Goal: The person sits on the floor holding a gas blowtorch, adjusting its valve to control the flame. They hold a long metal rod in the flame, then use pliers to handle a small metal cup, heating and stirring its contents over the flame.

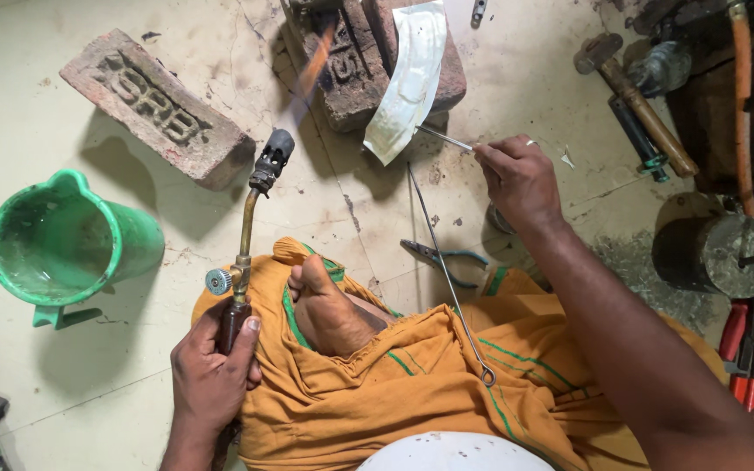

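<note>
The person wears a loose wrap (429, 384) of orange-ochre cloth, gathered in soft folds over the lap and legs. Thin green stripes run across it, and a broader green band edges the hem where the cloth curls round the foot. The foot (329, 310) is bare, with no sandal or sock. Both forearms are bare as well, with no sleeves in sight. The left hand (211, 371) shows no ring or band. The right hand (521, 179) carries a pale ring on one finger; no watch or bracelet sits at either wrist.
</note>
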{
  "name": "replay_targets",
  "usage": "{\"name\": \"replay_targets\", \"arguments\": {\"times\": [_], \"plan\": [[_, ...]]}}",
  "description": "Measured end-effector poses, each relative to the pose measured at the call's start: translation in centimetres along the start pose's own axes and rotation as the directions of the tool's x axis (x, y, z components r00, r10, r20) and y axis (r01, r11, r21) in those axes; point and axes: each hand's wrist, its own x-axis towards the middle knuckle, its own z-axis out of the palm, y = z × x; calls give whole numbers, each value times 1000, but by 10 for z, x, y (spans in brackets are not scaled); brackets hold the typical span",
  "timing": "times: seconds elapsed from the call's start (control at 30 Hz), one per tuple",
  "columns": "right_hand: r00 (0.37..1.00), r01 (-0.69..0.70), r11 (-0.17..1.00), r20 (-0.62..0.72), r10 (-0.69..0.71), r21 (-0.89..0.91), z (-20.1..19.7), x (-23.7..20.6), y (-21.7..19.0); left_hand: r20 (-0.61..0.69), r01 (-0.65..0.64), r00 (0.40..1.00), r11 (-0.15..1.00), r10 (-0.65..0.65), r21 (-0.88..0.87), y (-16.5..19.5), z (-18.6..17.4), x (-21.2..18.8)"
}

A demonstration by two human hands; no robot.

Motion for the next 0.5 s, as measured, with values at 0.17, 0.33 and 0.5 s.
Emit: {"name": "replay_targets", "arguments": {"times": [0.17, 0.33, 0.5], "plan": [[1000, -11, 1000, 26, 11, -3, 4, 0, 3, -1, -31, 1000, 1000, 31, -4, 0, 0, -1], [999, -27, 1000, 32, 27, 11, 6, 1, 5, 3, -14, 1000, 1000, 14, -20, 0, 0, -1], [997, -51, 999, 50, 51, 4, 7, 2, 12, 3, -34, 999, 999, 34, -4, 0, 0, -1]]}}
